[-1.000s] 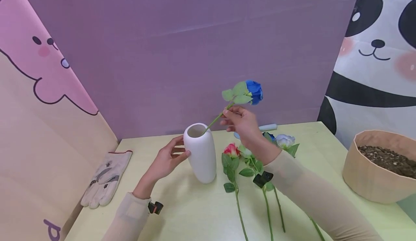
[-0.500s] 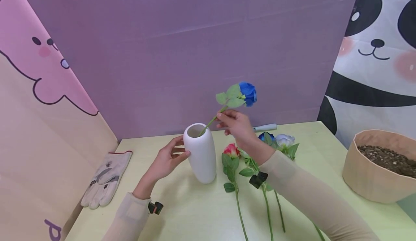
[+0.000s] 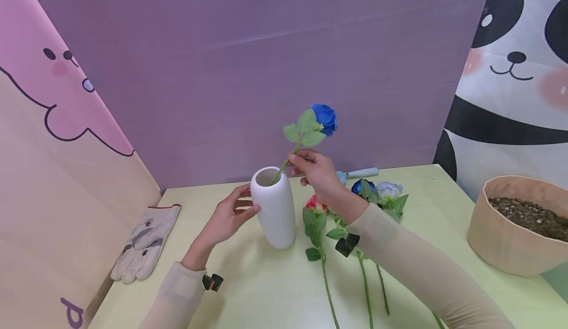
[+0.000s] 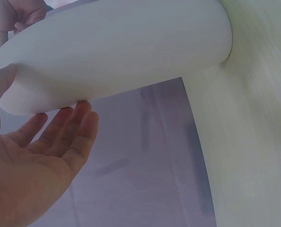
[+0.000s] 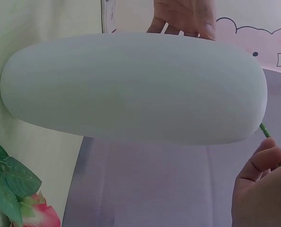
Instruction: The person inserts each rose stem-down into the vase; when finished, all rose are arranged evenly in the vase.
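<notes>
A white vase stands upright on the table. My left hand holds its upper left side, thumb in front and fingertips on the far side; the left wrist view shows these fingers touching the wall. Between right thumb and fingers, my right hand pinches the green stem of a blue rose. The rose leans to the right, its lower stem inside the vase's mouth and hidden there. In the right wrist view a short bit of stem shows between the vase and the hand.
Right of the vase lie a pink-red rose, another blue rose and a pale lilac rose. A light-blue handled tool lies behind them. Work gloves lie at left; a soil-filled pot stands at right.
My right hand has moved left and slightly down with the blue rose. The stem now sits deeper in the vase and more upright. The left hand and vase have stayed put.
</notes>
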{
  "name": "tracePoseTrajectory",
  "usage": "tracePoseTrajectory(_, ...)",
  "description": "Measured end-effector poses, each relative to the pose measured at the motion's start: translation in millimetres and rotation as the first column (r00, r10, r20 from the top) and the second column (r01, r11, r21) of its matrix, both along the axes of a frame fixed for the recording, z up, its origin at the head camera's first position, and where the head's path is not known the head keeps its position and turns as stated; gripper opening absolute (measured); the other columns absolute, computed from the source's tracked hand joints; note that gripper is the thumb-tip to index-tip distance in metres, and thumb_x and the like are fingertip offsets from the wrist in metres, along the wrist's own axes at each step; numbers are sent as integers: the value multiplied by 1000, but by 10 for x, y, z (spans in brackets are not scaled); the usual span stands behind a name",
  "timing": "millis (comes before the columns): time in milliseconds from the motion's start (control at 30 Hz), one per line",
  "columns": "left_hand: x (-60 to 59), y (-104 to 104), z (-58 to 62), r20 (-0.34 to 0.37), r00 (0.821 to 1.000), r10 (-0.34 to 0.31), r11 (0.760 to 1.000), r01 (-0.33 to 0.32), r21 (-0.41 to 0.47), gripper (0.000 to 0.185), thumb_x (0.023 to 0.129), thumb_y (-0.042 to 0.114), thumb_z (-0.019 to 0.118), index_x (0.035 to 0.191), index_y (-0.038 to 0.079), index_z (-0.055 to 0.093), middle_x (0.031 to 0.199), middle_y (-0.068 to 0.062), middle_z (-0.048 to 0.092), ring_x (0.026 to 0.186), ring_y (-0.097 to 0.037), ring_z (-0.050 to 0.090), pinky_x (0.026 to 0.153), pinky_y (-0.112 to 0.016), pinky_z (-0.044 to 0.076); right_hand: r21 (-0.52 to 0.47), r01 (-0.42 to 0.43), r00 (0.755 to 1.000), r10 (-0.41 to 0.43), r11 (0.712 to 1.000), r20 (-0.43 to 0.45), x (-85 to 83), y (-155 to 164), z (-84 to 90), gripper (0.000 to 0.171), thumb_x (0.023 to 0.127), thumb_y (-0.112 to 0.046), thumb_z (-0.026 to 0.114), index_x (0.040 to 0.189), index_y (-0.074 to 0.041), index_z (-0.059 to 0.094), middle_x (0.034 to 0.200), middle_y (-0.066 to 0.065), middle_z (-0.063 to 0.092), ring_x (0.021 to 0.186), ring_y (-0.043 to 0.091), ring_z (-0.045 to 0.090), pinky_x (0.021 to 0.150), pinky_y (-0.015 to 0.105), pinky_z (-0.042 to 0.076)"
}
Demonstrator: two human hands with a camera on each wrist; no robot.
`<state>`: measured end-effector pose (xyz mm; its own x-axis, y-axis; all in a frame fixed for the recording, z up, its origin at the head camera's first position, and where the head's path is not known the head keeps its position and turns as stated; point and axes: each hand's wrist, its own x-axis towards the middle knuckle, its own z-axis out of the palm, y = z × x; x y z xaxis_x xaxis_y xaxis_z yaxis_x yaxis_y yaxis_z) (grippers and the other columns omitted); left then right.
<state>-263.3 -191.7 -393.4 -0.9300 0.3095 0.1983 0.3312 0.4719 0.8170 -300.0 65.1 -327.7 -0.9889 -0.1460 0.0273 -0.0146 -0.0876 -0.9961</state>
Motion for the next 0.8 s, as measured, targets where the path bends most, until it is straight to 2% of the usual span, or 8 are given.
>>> tracePoseTrajectory(167, -12, -25, -21, -14, 1000, -18, 1000, 18, 15, 62, 95, 34, 69, 149, 23, 41, 142, -10, 55, 124, -35, 60, 101, -46, 55, 38, -3, 1000, 3, 999, -7, 5, -28, 2, 30, 98, -33, 64, 119, -11, 63, 103, -3, 69, 82, 11, 63, 57, 22, 44)
tracePoseTrajectory(367, -22, -31, -30, -16, 1000, -21, 1000, 21, 20, 63, 94, 35, 70, 149, 22, 42, 141, -11, 55, 124, -36, 61, 101, -47, 55, 92, -42, 999, 41, 995, 13, 27, -66, -12, 27, 99, -30, 63, 118, -11, 65, 110, 2, 67, 87, 16, 59, 57, 23, 41)
tracePoseTrajectory(600, -3, -25, -8, 4, 1000, -21, 999, 21, 29, 62, 95, 34, 69, 149, 23, 41, 143, -10, 54, 125, -34, 60, 101, -48, 54, 163, -41, 999, 38, 986, 22, 10, -118, -55, 28, 97, -33, 66, 116, -12, 66, 97, 3, 60, 88, 23, 53, 59, 25, 38)
tracePoseTrajectory(800, 3, -22, 5, 5, 1000, -23, 999, 23, 29, 62, 95, 32, 69, 150, 22, 41, 143, -11, 53, 126, -33, 60, 102, -48, 54, 189, -55, 998, 52, 980, 20, 1, -129, -76, 30, 97, -35, 65, 117, -13, 66, 92, 4, 58, 85, 22, 50, 58, 25, 38)
